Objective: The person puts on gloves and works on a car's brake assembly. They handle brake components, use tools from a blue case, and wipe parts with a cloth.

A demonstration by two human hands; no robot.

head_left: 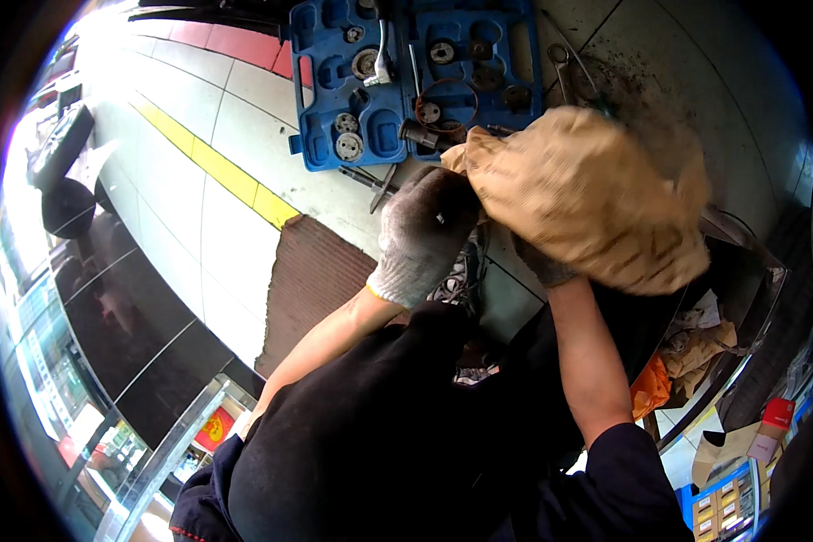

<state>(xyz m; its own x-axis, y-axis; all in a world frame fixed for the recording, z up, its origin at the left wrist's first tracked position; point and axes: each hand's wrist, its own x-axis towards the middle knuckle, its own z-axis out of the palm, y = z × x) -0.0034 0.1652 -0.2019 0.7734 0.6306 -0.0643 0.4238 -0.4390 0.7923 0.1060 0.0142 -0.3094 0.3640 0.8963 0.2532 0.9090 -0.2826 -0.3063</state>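
A large sheet of crumpled brown paper (596,199) is held up in front of me, slightly smeared by motion. My left hand (425,226), in a grey knit glove with blackened fingers, is closed at the paper's left edge. Under the lower edge of the sheet is my right hand (544,266), in a dark, dirty glove; its fingers are hidden behind the paper. Just beyond lies an open blue tool case (312,99), with several round metal discs in its moulded slots. A dark cylindrical tool (422,135) rests at the case's near edge, close to the paper.
A ring spanner (560,68) lies on the dirt-stained tiles right of the case. A brown ribbed mat (312,280) covers floor to my left, beside a yellow stripe (208,167). Crumpled paper and an orange bag (650,388), a tyre (772,316) and small boxes (723,506) are at the right.
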